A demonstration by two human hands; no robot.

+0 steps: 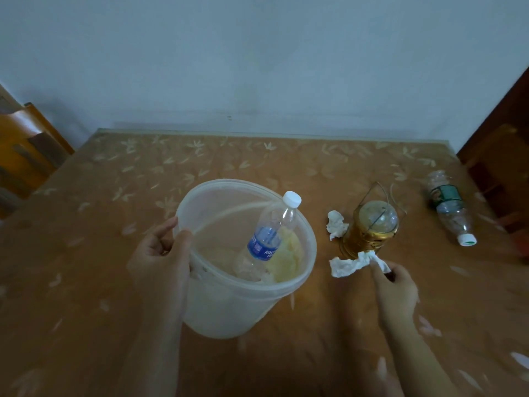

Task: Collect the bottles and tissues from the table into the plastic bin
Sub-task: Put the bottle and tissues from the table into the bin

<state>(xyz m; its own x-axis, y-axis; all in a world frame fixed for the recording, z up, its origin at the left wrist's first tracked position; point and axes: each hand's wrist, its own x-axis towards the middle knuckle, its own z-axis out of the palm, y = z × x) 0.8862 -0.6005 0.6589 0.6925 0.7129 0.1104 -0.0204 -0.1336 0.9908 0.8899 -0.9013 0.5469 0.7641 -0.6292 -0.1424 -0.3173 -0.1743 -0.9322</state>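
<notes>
Left hand (160,253) grips the near-left rim of the plastic bin (229,308), thumb inside the rim, fingers outside. Bin tilted, on the table (86,282). Inside it: a blue-label bottle (267,239) leaning, white cap above the far rim, beside some yellowish material. Right hand (396,285) pinches one end of a crumpled tissue (347,265), just in front of a gold lantern (369,227). Second tissue (336,223) lies left of the lantern. Green-label bottle (450,207) lies on its side, far right.
</notes>
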